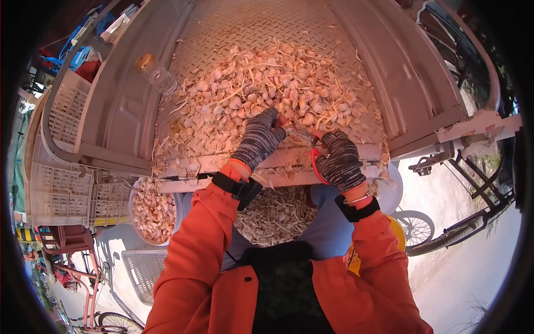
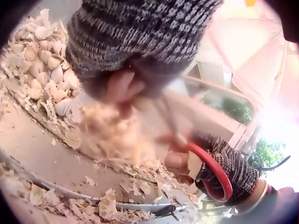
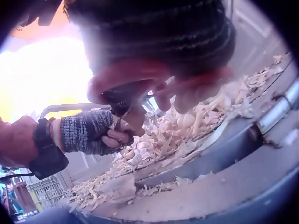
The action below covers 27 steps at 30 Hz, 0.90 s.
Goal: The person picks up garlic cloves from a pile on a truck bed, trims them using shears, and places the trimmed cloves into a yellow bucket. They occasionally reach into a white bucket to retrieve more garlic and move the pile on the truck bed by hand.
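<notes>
Outdoors in bright sun, the head view looks down on a grey metal truck bed [image 1: 139, 106] with a ridged floor, filling the upper centre of the frame. A wide pile of garlic [image 1: 267, 89] bulbs, stalks and papery skins is spread over it. At the bed's near edge, in the middle of the frame, the left hand [image 1: 258, 139] in a grey knit fingerless glove has its fingers curled around a garlic piece too small to make out. Just to the right, the right hand [image 1: 339, 161], gloved the same way, grips red-handled scissors [image 1: 316, 161] whose blades point toward the left hand. Orange sleeves run down to the lower frame. A clear plastic bottle [image 1: 158, 77] lies at the upper left of the bed. A basin of trimmed garlic [image 1: 151, 209] sits at lower left, beside a white plastic crate [image 1: 61, 189].

From the left wrist view, the left hand fills the top, bare fingertips [image 2: 119, 86] pinching a blurred, pale garlic bulb [image 2: 107, 121] at centre. The right hand is at lower right, fingers through the scissors' red loop.

From the right wrist view, the right hand and its red scissor handle blur across the top. The left hand is at centre left, fingers closed on a garlic stalk above scattered skins [image 3: 154, 140].
</notes>
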{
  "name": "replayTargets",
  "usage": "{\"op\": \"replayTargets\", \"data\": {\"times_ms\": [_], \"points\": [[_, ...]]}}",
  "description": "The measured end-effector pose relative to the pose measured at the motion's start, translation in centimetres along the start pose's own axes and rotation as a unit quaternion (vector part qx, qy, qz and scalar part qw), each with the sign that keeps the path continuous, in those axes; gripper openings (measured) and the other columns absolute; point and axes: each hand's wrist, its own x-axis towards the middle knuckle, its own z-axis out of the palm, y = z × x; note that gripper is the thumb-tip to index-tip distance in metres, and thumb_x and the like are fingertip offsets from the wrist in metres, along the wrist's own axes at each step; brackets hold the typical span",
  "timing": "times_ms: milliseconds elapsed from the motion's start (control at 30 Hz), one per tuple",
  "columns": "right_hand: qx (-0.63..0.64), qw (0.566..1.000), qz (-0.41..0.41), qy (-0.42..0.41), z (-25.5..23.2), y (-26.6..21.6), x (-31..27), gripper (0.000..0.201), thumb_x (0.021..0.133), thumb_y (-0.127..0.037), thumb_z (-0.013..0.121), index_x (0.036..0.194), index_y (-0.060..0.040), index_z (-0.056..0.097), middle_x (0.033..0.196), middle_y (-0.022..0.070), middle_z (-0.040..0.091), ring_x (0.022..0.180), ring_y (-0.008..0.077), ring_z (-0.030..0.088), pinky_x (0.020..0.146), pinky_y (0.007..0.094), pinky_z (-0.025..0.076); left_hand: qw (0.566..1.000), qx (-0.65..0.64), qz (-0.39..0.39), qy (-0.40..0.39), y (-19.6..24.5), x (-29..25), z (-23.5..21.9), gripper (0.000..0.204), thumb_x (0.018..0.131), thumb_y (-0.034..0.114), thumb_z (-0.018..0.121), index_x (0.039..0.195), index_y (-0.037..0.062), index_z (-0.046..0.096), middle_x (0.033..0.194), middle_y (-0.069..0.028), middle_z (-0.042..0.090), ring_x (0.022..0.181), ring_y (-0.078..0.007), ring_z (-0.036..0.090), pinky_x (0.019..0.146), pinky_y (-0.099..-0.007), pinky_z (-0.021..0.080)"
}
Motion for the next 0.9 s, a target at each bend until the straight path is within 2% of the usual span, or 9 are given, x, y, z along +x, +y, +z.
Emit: {"op": "replayTargets", "data": {"times_ms": [433, 500, 533, 600, 667, 733, 800, 833, 900], "points": [[0.143, 0.989, 0.014, -0.018, 0.1, -4.3, -5.1, 0.027, 0.077, -0.015, 0.071, 0.101, -0.0023, 0.066, 0.078, 0.0123, 0.068, 0.066, 0.0209, 0.064, 0.063, 0.0332, 0.052, 0.995, -0.068, 0.024, 0.075, 1.4, -7.5, 0.2, 0.023, 0.077, 0.015, 0.074, 0.087, 0.0039, 0.056, 0.078, -0.0026, 0.057, 0.072, -0.0114, 0.051, 0.07, -0.0278, 0.047], [0.478, 0.845, 0.201, -0.131, -0.3, -5.5, -5.9, 0.021, 0.079, -0.012, 0.071, 0.097, -0.0024, 0.067, 0.077, 0.0065, 0.068, 0.062, 0.0136, 0.062, 0.057, 0.0293, 0.05, 0.996, -0.053, 0.043, 0.064, 1.4, -8.3, 0.3, 0.02, 0.08, 0.014, 0.071, 0.088, 0.0046, 0.056, 0.077, -0.0028, 0.057, 0.067, -0.0097, 0.05, 0.065, -0.0264, 0.046], [0.478, 0.845, 0.201, -0.131, -1.0, -6.3, -6.1, 0.021, 0.079, -0.012, 0.071, 0.097, -0.0024, 0.067, 0.077, 0.0065, 0.068, 0.062, 0.0136, 0.062, 0.057, 0.0293, 0.05, 0.996, -0.052, 0.043, 0.064, 1.5, -8.7, 0.4, 0.02, 0.08, 0.014, 0.071, 0.088, 0.0046, 0.056, 0.077, -0.0028, 0.057, 0.067, -0.0097, 0.05, 0.065, -0.0264, 0.046], [0.462, 0.829, 0.253, -0.184, -3.6, -8.8, -6.8, 0.017, 0.083, -0.016, 0.07, 0.096, -0.0063, 0.067, 0.07, -0.0024, 0.06, 0.051, 0.003, 0.051, 0.043, 0.0178, 0.036, 0.948, -0.311, -0.061, 0.008, 1.6, -10.2, 0.5, 0.015, 0.084, 0.012, 0.066, 0.092, 0.0051, 0.055, 0.078, -0.0041, 0.059, 0.064, -0.0082, 0.051, 0.058, -0.0256, 0.045], [0.476, 0.819, 0.31, -0.081, -3.9, -5.9, -7.5, 0.019, 0.085, -0.015, 0.067, 0.102, -0.0057, 0.064, 0.068, -0.0039, 0.054, 0.053, 0.0035, 0.049, 0.049, 0.0179, 0.04, 0.916, -0.396, -0.064, 0.0, 0.3, -9.5, 0.7, 0.014, 0.087, 0.012, 0.061, 0.098, 0.005, 0.056, 0.079, -0.006, 0.06, 0.06, -0.0087, 0.052, 0.052, -0.0244, 0.043], [0.333, 0.931, 0.146, 0.012, -2.6, -1.7, -8.6, 0.029, 0.081, -0.007, 0.07, 0.109, -0.005, 0.061, 0.081, 0.0006, 0.061, 0.065, 0.0047, 0.055, 0.061, 0.0207, 0.048, 0.867, -0.481, -0.124, -0.03, -0.8, -8.1, 0.5, 0.018, 0.089, 0.015, 0.059, 0.103, 0.0047, 0.057, 0.079, -0.0058, 0.06, 0.056, -0.0089, 0.05, 0.051, -0.0229, 0.043], [0.484, 0.848, 0.215, -0.026, -2.7, -0.5, -8.9, 0.033, 0.08, -0.004, 0.07, 0.111, -0.0044, 0.06, 0.087, 0.0029, 0.062, 0.07, 0.0056, 0.056, 0.068, 0.0214, 0.048, 0.853, -0.505, -0.115, -0.058, -2.0, -4.9, 0.9, 0.02, 0.092, 0.019, 0.054, 0.106, 0.0043, 0.058, 0.08, -0.0062, 0.061, 0.056, -0.0097, 0.05, 0.051, -0.023, 0.042], [0.617, 0.735, 0.272, -0.061, -2.7, 0.0, -9.1, 0.036, 0.079, 0.0, 0.07, 0.113, -0.0038, 0.058, 0.093, 0.0052, 0.062, 0.076, 0.0065, 0.057, 0.075, 0.0221, 0.048, 0.899, -0.417, -0.121, -0.062, -1.9, -3.5, 1.2, 0.018, 0.093, 0.018, 0.053, 0.104, 0.0049, 0.058, 0.079, -0.0061, 0.06, 0.058, -0.0096, 0.051, 0.051, -0.0234, 0.042], [0.543, 0.795, 0.263, -0.055, -2.2, -0.5, -9.0, 0.037, 0.079, 0.001, 0.07, 0.113, -0.0029, 0.058, 0.096, 0.0063, 0.063, 0.079, 0.0074, 0.057, 0.077, 0.0228, 0.048, 0.988, -0.144, -0.042, -0.034, -0.8, -1.6, 2.1, 0.017, 0.091, 0.015, 0.055, 0.102, 0.0037, 0.062, 0.077, -0.0104, 0.062, 0.066, -0.0186, 0.058, 0.058, -0.0309, 0.048]]}}
